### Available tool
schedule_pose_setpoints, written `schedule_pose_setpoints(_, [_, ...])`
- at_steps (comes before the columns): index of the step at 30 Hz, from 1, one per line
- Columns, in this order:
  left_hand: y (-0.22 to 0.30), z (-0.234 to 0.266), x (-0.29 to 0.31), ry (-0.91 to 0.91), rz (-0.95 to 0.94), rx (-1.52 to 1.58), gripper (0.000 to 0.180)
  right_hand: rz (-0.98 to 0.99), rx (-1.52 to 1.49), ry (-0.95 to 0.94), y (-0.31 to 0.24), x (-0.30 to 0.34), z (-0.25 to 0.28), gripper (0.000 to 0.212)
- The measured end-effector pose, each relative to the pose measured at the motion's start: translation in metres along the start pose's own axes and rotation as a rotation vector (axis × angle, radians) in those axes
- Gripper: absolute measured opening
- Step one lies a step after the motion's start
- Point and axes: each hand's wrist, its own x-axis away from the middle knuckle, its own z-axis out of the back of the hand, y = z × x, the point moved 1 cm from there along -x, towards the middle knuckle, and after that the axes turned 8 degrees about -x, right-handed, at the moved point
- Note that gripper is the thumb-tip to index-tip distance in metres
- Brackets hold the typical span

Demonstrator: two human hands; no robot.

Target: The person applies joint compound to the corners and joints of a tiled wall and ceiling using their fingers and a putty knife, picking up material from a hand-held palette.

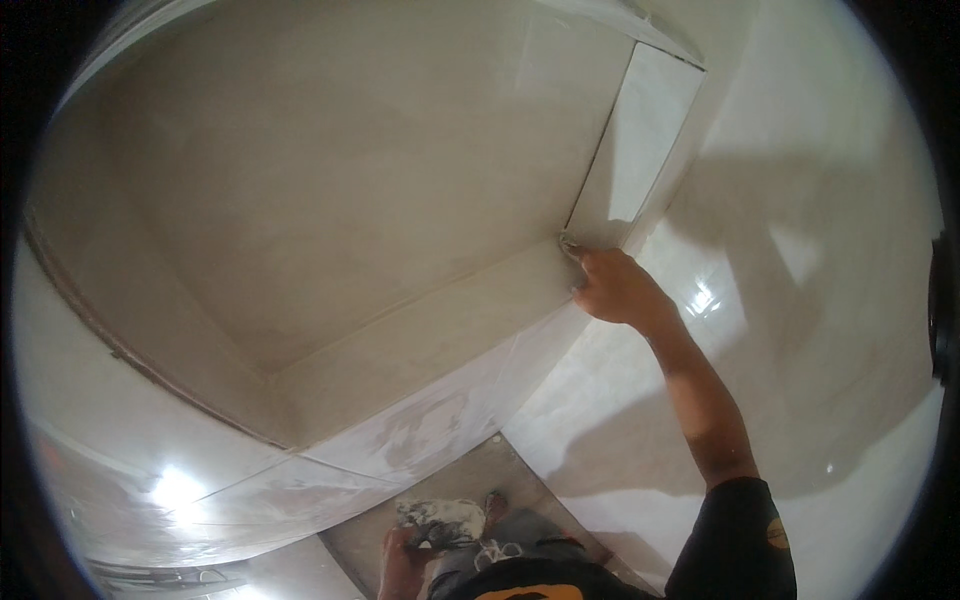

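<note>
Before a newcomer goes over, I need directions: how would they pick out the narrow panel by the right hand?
Find the large beige recess at upper left, then go to its right side. There, just above the right hand, a narrow panel slants upward. Dark lines along its left and top edges, and its bright whitish part, set it apart from the duller recess.

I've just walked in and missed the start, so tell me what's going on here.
The person's right hand reaches to a corner of a pale recess, its fingertips at the lower end of a dark seam beside a narrow tile. Low in view is a whitish-smeared thing; whether the left hand holds it, I can't tell.
</note>
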Motion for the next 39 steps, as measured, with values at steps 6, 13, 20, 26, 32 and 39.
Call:
schedule_pose_setpoints(6, [0.000,0.002,-0.005,-0.011,-0.338,-0.223,0.034,0.134,-0.505,-0.158,-0.020,0.036,0.022,0.051])
schedule_pose_setpoints(13, [0.070,-0.080,0.023,-0.084,-0.448,-0.182,0.027,0.308,-0.579,-0.012,-0.083,0.161,-0.006,0.049])
schedule_pose_setpoints(20, [0.100,-0.096,0.047,-0.175,-0.476,-0.304,0.034,0.444,-0.411,0.034,-0.106,0.186,-0.047,0.054])
schedule_pose_setpoints(26, [0.088,-0.102,0.047,-0.052,-0.374,-0.058,0.040,0.456,-0.493,-0.017,-0.094,0.179,-0.058,0.062])
schedule_pose_setpoints(32, [0.084,-0.094,0.044,-0.209,-0.120,0.111,0.040,0.472,-0.594,-0.046,-0.087,0.175,-0.075,0.054])
schedule_pose_setpoints(39, [0.065,-0.087,0.050,-0.166,-0.042,0.201,0.035,0.407,-0.780,-0.028,-0.098,0.187,-0.094,0.036])
